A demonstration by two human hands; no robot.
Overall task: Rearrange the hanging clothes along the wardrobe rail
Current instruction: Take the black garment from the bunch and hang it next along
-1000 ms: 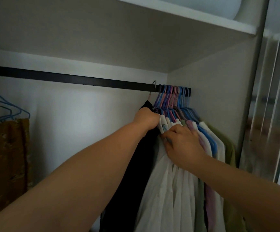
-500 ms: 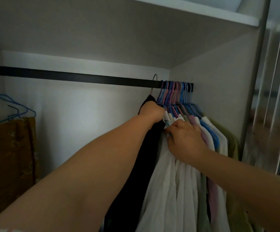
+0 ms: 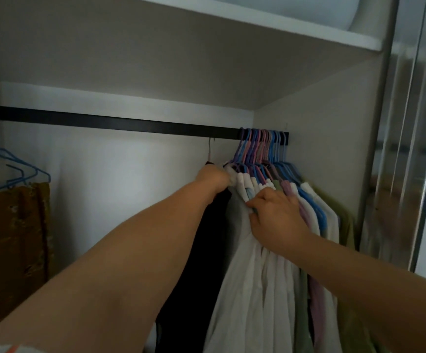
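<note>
My left hand (image 3: 213, 178) grips the black garment (image 3: 207, 245), whose hook (image 3: 210, 149) has come off the rail (image 3: 130, 124) and now hangs below it, so it's free to move left, while my right hand (image 3: 274, 216) pinches the white shirts (image 3: 257, 276)

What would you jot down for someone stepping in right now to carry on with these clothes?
Left hand grips the top of the black garment, its hook just left of the bunch.
Right hand holds the white shirts' shoulders.
Most hangers sit bunched at the rail's right end; a brown patterned garment hangs far left.
Done: little visible.
Left: probably spreading the bunch along the bare middle of the rail.
</note>
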